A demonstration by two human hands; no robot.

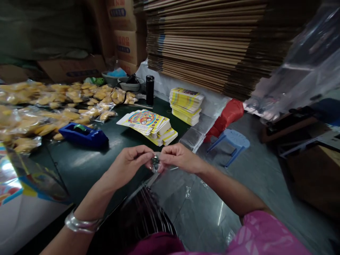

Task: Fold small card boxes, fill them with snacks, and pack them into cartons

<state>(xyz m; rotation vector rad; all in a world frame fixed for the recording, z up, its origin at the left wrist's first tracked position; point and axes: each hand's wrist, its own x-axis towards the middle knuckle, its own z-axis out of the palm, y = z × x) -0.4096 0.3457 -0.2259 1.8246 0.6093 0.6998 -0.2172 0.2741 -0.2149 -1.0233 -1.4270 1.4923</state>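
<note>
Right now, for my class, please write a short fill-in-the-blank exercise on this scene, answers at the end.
1. The left hand and right hand pinch clear plastic between fingers and ____.
2. Silver bangles circle the ____ wrist.
3. The stool is coloured ____.
4. The tall, upright cylinder is coloured ____.

Missing words: thumbs; left; blue; black.

The single head view looks forward and down across the surface (79,159); left hand (126,164) and right hand (182,157) appear close, mid-frame.

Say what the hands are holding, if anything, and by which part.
The left hand and right hand pinch a small piece of clear plastic by its opposite sides.
</note>
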